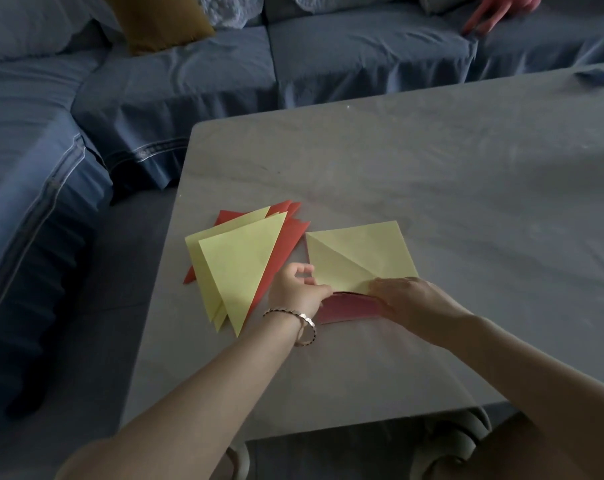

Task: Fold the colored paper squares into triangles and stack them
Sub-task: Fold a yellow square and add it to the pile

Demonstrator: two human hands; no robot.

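While held at near edge by both hands, yellow sheet [359, 258]: unfolded square, diagonal crease, flat near middle of grey table [432, 168], on top of red sheet [349, 308].
red sheet: pokes out along near edge under yellow sheet; one sheet or several, hard to say in dim light.
left hand [298, 289]: fingers curled, pinching near-left corner of yellow sheet; bracelet [305, 323] on wrist.
right hand [407, 294]: fingers straight, pressing flat on near edge of yellow sheet, nothing gripped.
triangle stack [238, 268]: yellow folded triangles over red ones, loosely fanned, just left of yellow sheet, close beside left hand.
background: blue sofa [189, 81] beyond table, mustard cushion [162, 22] on it, another person's hand [497, 12] on seat at far right.
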